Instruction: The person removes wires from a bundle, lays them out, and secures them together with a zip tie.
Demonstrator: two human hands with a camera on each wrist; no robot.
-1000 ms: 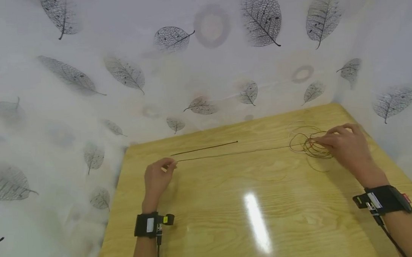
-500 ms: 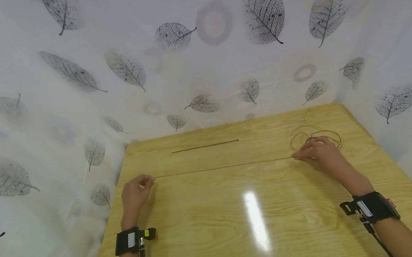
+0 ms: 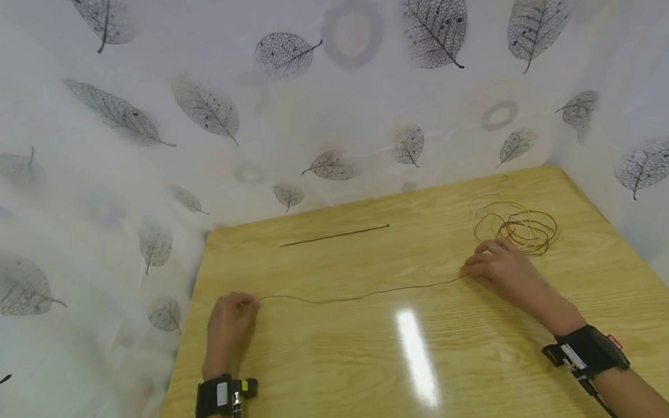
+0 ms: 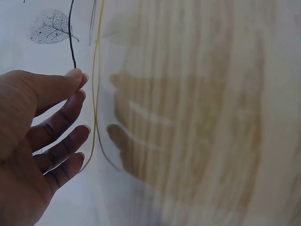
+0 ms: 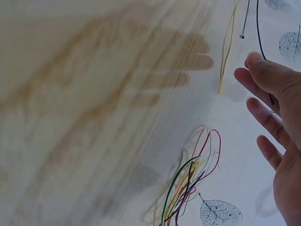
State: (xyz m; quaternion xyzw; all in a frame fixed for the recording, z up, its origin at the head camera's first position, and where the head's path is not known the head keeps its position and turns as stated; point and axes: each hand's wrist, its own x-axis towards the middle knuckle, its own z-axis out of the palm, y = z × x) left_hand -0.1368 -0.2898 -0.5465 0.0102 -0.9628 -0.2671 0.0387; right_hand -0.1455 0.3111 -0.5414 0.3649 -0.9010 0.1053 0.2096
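A thin dark cord (image 3: 343, 299) runs between my two hands in the head view, sagging in a loose wave near the table. My left hand (image 3: 230, 326) pinches its left end between thumb and index finger; the left wrist view shows the cord (image 4: 71, 37) rising from that pinch, the other fingers relaxed. My right hand (image 3: 508, 270) pinches the cord near its right end. In the right wrist view, a short tail of cord (image 5: 271, 100) shows below the thumb.
A tangle of coloured cords (image 3: 526, 227) lies at the table's back right. One straight dark strip (image 3: 335, 236) with a small knob lies towards the back. A folded yellow cord (image 4: 96, 80) lies alongside. Leaf-patterned white sheeting (image 3: 330, 98) borders the wooden table (image 3: 329, 369).
Both hands have come nearer to me, the right one also moving left, away from the tangle. The left went left, then slightly back right. The cord between them has gone from taut to slack.
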